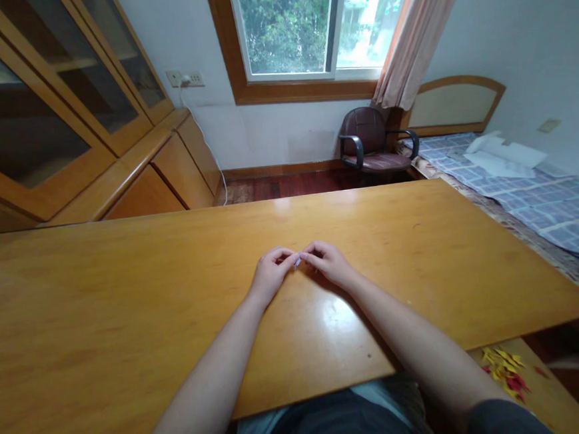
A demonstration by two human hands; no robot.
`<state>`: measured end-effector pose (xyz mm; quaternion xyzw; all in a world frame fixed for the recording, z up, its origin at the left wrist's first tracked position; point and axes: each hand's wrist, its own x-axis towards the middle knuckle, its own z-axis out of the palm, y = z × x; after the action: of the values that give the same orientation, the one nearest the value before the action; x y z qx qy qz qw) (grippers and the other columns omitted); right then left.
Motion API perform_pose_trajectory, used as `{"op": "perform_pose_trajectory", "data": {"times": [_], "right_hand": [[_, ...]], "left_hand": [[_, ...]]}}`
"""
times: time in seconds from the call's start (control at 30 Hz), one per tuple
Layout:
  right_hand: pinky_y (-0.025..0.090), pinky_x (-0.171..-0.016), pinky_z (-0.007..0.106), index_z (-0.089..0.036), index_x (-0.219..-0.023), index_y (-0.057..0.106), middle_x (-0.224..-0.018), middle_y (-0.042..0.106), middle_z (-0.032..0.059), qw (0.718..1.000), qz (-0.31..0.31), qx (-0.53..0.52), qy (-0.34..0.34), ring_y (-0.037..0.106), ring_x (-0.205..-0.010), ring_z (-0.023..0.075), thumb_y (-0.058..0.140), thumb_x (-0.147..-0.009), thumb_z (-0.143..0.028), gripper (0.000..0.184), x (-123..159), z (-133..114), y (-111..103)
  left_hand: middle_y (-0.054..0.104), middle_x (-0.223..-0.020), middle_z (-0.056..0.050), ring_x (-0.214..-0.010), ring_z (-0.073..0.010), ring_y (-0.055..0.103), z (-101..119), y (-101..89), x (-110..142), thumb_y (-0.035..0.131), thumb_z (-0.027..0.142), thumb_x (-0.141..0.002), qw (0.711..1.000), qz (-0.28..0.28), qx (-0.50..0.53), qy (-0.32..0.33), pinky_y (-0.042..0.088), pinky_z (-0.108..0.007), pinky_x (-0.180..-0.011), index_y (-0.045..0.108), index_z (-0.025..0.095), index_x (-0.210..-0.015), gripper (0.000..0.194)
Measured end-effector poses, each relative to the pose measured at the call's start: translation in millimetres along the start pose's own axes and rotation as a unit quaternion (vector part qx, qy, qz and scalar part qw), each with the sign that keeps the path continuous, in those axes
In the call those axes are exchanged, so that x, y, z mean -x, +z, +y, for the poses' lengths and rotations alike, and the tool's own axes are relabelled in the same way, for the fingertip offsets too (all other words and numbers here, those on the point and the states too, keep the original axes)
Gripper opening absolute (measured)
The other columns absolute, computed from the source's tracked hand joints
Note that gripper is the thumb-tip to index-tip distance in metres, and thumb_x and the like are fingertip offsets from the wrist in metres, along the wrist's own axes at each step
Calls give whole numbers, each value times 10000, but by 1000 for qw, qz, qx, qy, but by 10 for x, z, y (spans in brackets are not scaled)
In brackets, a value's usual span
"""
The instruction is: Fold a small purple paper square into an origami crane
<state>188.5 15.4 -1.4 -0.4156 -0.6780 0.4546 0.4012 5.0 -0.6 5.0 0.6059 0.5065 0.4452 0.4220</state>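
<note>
Both hands meet over the middle of the wooden table (141, 309). Between their fingertips is a small purple-blue piece (298, 263), narrow like a strip, too small to tell its kind. My left hand (272, 270) pinches it from the left, thumb and forefinger pressed together. From the other side, my right hand (329, 261) pinches its upper end. The fingers cover part of the piece, and both forearms reach in from the table's near edge.
Yellow and red scraps (506, 368) lie on a lower wooden surface (559, 396) at the near right. Beyond the table are a brown armchair (366, 134) and a bed (532, 184) with papers on it. A glass-fronted cabinet (107, 158) stands at the left.
</note>
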Motion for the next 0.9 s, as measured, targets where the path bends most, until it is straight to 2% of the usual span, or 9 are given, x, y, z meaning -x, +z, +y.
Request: {"op": "perform_pose_trajectory", "data": {"times": [0.17, 0.3, 0.63, 0.9], "right_hand": [[417, -618, 261, -182, -813, 675, -718, 634, 21, 999, 35, 25, -25, 550, -673, 160, 625, -870, -464, 292, -10, 28, -7], [432, -657, 277, -182, -818, 683, -753, 657, 33, 997, 51, 30, -43, 569, -696, 168, 628, -878, -447, 277, -15, 40, -10], [434, -649, 269, -176, -810, 700, -755, 671, 34, 998, 34, 43, -40, 574, -683, 158, 648, -871, -417, 254, -8, 7, -1], [436, -569, 238, -165, -837, 694, -689, 638, 14, 1000, 17, -1, -8, 555, -600, 134, 636, -857, -506, 347, 7, -8, 15]], "left_hand": [[738, -842, -40, -811, -198, 654, -10, 21, 8, 671, 415, -806, 1000, 26, -6, 9, 482, -282, -763, 744, 189, -823, 238], [752, -871, -42, -810, -201, 668, 31, 26, 27, 692, 389, -795, 999, 40, -22, 13, 495, -293, -777, 753, 199, -836, 204], [734, -794, -38, -758, -188, 655, 25, 12, 32, 678, 384, -808, 999, 37, -28, 24, 485, -280, -733, 749, 185, -781, 213], [750, -810, -49, -796, -198, 667, 12, 0, 15, 707, 429, -774, 998, 45, 50, -18, 495, -287, -782, 757, 161, -782, 273]]}}
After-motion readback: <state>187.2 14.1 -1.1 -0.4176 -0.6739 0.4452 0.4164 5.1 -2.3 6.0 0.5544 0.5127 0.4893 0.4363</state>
